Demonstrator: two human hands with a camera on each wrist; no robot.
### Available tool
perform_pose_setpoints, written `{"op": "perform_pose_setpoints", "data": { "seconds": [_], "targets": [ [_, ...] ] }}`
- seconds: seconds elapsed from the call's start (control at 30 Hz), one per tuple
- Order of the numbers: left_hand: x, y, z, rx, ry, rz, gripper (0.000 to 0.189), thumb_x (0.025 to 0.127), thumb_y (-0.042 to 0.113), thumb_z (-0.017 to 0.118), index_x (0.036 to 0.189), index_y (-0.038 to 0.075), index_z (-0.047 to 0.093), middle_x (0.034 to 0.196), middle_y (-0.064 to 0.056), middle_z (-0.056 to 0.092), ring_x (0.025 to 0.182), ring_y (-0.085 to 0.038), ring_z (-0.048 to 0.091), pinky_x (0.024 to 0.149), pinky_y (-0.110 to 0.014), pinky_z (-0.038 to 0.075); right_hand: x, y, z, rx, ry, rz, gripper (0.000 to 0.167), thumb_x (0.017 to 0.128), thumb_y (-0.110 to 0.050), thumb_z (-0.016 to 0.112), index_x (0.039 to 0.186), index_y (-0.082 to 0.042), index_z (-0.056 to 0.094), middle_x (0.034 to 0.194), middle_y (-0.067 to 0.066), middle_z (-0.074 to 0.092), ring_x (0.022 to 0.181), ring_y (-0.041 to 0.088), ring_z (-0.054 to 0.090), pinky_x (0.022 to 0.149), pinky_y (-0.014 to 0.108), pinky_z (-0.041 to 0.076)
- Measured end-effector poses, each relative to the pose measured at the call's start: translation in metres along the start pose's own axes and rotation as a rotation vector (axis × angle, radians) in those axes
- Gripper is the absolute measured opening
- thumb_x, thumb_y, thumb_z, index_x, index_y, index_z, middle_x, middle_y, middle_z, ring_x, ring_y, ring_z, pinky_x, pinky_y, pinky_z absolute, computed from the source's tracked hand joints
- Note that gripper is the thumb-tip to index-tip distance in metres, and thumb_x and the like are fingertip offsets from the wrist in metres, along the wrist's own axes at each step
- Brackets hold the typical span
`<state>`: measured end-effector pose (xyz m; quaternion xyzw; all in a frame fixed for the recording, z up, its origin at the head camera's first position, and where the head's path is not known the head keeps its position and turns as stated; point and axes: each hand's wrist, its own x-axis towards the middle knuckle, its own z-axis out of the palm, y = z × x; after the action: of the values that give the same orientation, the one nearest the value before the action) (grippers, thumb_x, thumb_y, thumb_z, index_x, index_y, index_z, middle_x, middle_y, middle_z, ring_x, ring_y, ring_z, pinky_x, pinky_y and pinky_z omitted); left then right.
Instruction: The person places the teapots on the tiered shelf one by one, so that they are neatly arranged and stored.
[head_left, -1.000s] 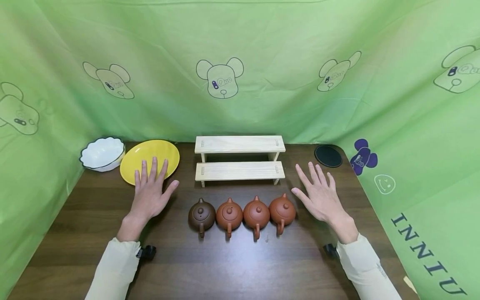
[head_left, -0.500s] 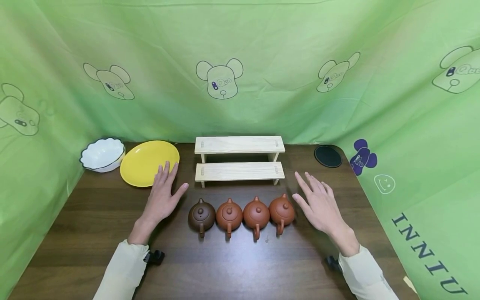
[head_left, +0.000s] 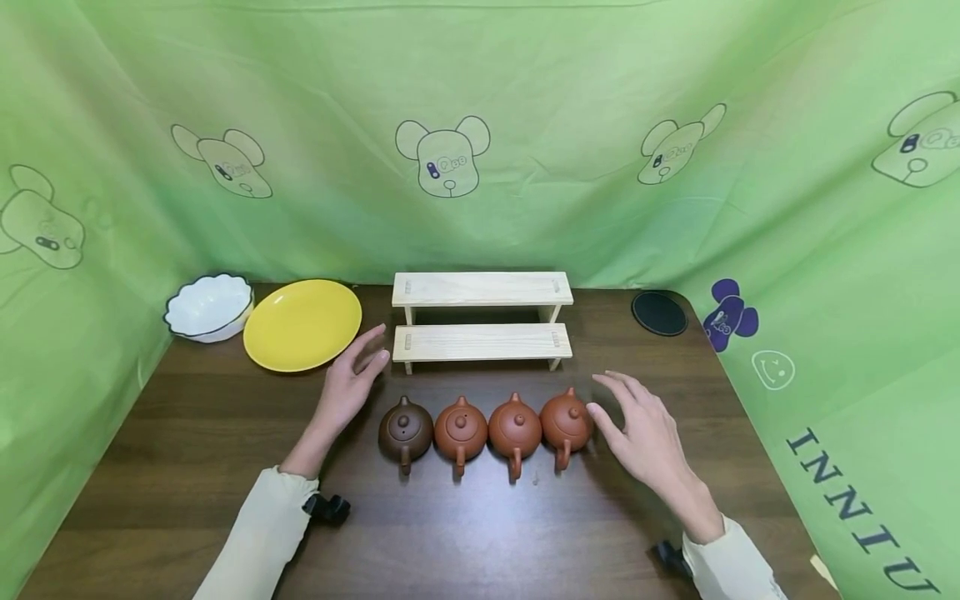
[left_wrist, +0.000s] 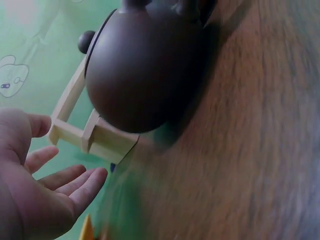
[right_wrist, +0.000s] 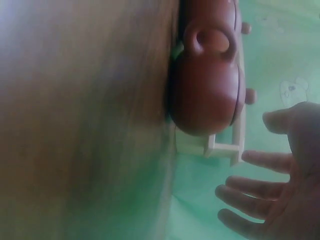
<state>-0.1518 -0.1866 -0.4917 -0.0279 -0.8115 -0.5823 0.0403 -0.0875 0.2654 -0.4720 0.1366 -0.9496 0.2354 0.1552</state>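
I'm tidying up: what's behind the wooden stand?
In the head view, a green curtain shows behind the wooden stand, above its upper shelf. That shelf covers the curtain's foot there, so whether anything small lies on the table behind cannot be told.

The left hand (head_left: 347, 390) is moving right, away from over the yellow plate (head_left: 302, 325), toward the left end of the wooden stand (head_left: 482, 342) and the dark brown teapot (head_left: 393, 435); its spread fingers are bending. The right hand (head_left: 648, 433) is drawing nearer, beside the rightmost reddish teapot (head_left: 564, 423), its fingers curving too.
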Motion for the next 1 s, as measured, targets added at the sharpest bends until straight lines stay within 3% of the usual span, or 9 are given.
{"op": "perform_pose_setpoints", "data": {
  "seconds": [0.17, 0.33, 0.47, 0.73, 1.0],
  "targets": [
    [0.005, -0.003, 0.008, -0.183, -0.027, -0.069, 0.05, 0.115, 0.015, 0.061, 0.163, 0.004, 0.054, 0.158, -0.03, 0.056, 0.135, -0.037, 0.066, 0.106, -0.029, 0.064, -0.006, -0.006, 0.001, 0.066, 0.088, 0.015, 0.03, 0.099, -0.015, 0.084, 0.127, -0.007, 0.077, 0.132, 0.014, 0.073, 0.12, 0.04, 0.071, 0.089, 0.064, 0.061],
    [0.008, -0.004, 0.011, -0.29, -0.016, -0.149, 0.045, 0.116, 0.009, 0.059, 0.16, -0.001, 0.055, 0.16, -0.027, 0.055, 0.128, -0.02, 0.066, 0.107, -0.029, 0.064, -0.012, -0.009, 0.003, 0.142, 0.163, 0.01, 0.023, 0.091, -0.003, 0.089, 0.111, -0.005, 0.079, 0.114, 0.01, 0.075, 0.105, 0.03, 0.071, 0.087, 0.034, 0.058],
    [0.011, -0.007, 0.014, -0.339, -0.004, -0.176, 0.043, 0.115, 0.006, 0.06, 0.157, -0.003, 0.058, 0.158, -0.026, 0.057, 0.116, -0.006, 0.067, 0.107, -0.031, 0.064, -0.016, -0.012, 0.004, 0.237, 0.172, 0.081, 0.018, 0.089, 0.0, 0.091, 0.099, -0.008, 0.079, 0.098, 0.003, 0.071, 0.086, 0.018, 0.065, 0.076, 0.014, 0.053],
    [0.015, -0.013, 0.018, -0.371, -0.009, -0.165, 0.042, 0.116, 0.004, 0.058, 0.156, -0.007, 0.057, 0.158, -0.028, 0.055, 0.115, 0.0, 0.067, 0.107, -0.027, 0.064, -0.024, -0.021, 0.006, 0.503, 0.062, 0.337, 0.011, 0.095, -0.007, 0.089, 0.089, -0.009, 0.08, 0.079, -0.002, 0.073, 0.066, 0.004, 0.063, 0.058, 0.013, 0.055],
    [0.018, -0.022, 0.022, -0.397, -0.032, -0.105, 0.044, 0.115, 0.001, 0.057, 0.157, -0.009, 0.054, 0.165, -0.027, 0.051, 0.118, 0.002, 0.067, 0.107, -0.023, 0.062, -0.032, -0.028, 0.015, 0.631, -0.059, 0.43, 0.014, 0.099, -0.01, 0.085, 0.087, -0.003, 0.082, 0.07, 0.005, 0.073, 0.054, 0.01, 0.063, 0.046, 0.02, 0.054]
  ]
}}
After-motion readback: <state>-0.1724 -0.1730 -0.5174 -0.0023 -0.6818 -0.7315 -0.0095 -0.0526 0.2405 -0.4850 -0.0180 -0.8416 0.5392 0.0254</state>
